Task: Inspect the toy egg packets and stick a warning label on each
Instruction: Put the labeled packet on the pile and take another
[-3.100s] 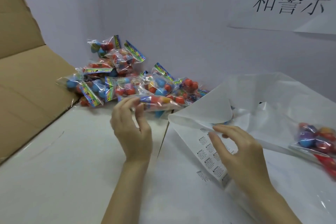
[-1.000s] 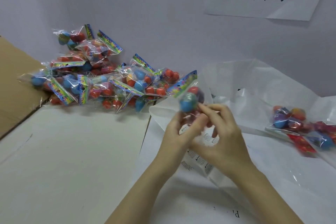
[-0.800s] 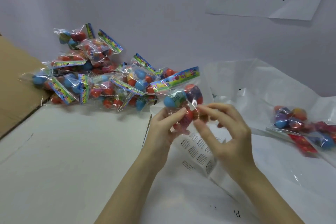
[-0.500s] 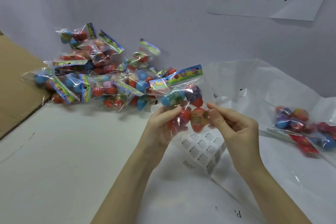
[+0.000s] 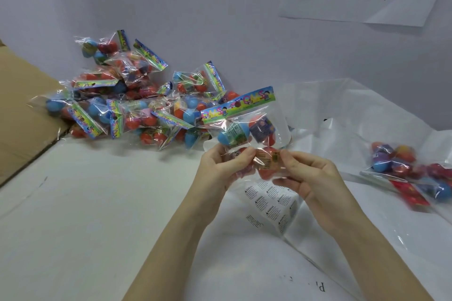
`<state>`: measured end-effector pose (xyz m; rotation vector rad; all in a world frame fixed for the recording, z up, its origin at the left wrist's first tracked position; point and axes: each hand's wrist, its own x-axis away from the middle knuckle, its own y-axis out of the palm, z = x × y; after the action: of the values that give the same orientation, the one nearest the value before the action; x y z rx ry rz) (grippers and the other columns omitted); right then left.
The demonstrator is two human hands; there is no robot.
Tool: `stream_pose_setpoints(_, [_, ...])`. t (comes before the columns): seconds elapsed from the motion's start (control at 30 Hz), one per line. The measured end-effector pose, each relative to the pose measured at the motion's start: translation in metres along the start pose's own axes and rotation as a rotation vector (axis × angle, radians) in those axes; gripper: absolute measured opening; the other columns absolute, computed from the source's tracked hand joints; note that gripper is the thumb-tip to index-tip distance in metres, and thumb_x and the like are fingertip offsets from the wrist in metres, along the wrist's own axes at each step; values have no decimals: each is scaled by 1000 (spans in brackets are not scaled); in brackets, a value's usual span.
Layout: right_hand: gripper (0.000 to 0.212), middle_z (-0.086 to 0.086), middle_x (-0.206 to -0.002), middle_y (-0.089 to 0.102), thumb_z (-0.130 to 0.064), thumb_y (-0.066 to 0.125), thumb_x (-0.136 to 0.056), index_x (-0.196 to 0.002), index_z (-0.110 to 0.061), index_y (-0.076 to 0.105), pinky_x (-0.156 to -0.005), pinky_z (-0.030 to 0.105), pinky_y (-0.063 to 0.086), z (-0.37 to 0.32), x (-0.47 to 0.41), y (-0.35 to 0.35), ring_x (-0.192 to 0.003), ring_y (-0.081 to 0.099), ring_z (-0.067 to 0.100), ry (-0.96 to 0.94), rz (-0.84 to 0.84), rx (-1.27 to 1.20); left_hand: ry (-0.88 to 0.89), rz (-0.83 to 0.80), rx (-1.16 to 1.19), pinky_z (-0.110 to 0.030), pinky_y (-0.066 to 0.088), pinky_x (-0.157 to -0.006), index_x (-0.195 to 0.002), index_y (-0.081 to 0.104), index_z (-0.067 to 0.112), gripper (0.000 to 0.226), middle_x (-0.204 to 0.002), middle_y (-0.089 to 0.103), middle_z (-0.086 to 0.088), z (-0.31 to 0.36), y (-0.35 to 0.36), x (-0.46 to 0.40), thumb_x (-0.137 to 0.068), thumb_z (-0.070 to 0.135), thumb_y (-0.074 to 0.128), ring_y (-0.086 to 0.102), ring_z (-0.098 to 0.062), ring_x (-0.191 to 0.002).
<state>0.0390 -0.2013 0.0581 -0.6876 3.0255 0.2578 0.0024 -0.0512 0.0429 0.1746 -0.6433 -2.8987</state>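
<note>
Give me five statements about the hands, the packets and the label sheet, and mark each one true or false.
1. Both hands hold one packet up off the table. True: the left hand and the right hand each pinch its lower part.
2. The held packet's colourful header strip points down. False: it is at the top.
3. The label sheet lies under the hands. True.
4. The pile of packets sits to the right of the hands. False: it lies to the left, against the wall.
5. The cardboard flap is at the left edge. True.
</note>
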Motion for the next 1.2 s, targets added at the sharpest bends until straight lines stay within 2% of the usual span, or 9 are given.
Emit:
stream_pose_setpoints(0.2, [10, 5, -67, 72, -18, 65, -74, -72, -14, 74, -58, 17, 51, 5, -3, 3, -61, 64, 17, -152, 252, 9, -49, 14, -23, -29, 53, -82, -106, 59, 3, 47, -88, 67, -2, -2, 3, -1, -69, 31, 59, 62, -14, -84])
stream_pose_setpoints(0.27, [13, -7, -60, 69, -11, 67, -80, -71, -18, 71, -58, 12, 48, 9, -4, 3, -57, 60, 3, -321, 446, 178, -28, 129, -159, -22, 51, -76, -117, 55, 10, 52, -93, 64, 4, -5, 3, -2, -71, 34, 62, 62, -7, -83])
stream_pose_setpoints(0.33, [9, -12, -62, 64, -12, 68, -81, -73, -14, 70, -61, 8, 44, 11, -3, 2, -59, 57, -1, -576, 583, 447, -5, 228, -288, -18, 47, -73, -107, 57, 21, 38, -94, 60, 4, -6, 3, -3, -73, 36, 65, 59, -5, -82])
stream_pose_setpoints(0.53, [10, 10, -81, 70, -7, 69, -79, -82, 1, 73, -73, 23, 49, 28, 4, 11, -74, 60, 15, -1156, 439, 1043, -109, -109, -81, -18, 51, -65, -95, 67, 14, 29, -84, 71, 4, -7, 13, 4, -78, 38, 64, 66, -7, -77])
stream_pose_setpoints(0.63, [16, 11, -86, 70, -15, 68, -81, -83, -1, 74, -72, 27, 52, 30, 8, 17, -75, 65, 21, -1183, 260, 1027, -111, -28, 49, -16, 51, -59, -90, 66, 11, 25, -75, 68, 1, -4, 11, 5, -75, 31, 66, 64, -9, -67])
stream_pose_setpoints(0.73, [19, 6, -90, 66, -18, 62, -85, -93, -4, 71, -81, 22, 46, 24, 7, 18, -84, 58, 17, -1119, 339, 953, -78, 45, 76, -18, 51, -56, -91, 66, 14, 19, -70, 65, 3, 1, 6, 2, -75, 21, 61, 60, -4, -62])
stream_pose_setpoints(0.83, [24, -3, -101, 57, -19, 59, -86, -106, -6, 66, -88, 20, 40, 18, 2, 13, -95, 52, 13, -861, 472, 850, -74, 37, 110, -27, 55, -65, -95, 66, 13, 33, -78, 67, 0, 5, 4, 1, -62, 16, 70, 61, -9, -71])
stream_pose_setpoints(0.93, [20, -14, -95, 60, -17, 60, -86, -106, -19, 63, -79, 16, 45, 17, 0, 10, -90, 56, 6, -649, 378, 658, -79, 26, 117, -25, 55, -59, -98, 65, 10, 34, -81, 67, -5, 5, 5, 3, -65, 19, 61, 62, -16, -72])
stream_pose_setpoints(1.2, [14, -4, -79, 63, -1, 68, -75, -89, 0, 71, -68, 11, 46, 19, 1, 8, -69, 56, 8, -939, 467, 814, 1, 42, -11, -19, 50, -59, -99, 66, 7, 42, -80, 70, -8, 2, 7, 6, -61, 19, 79, 64, -12, -65])
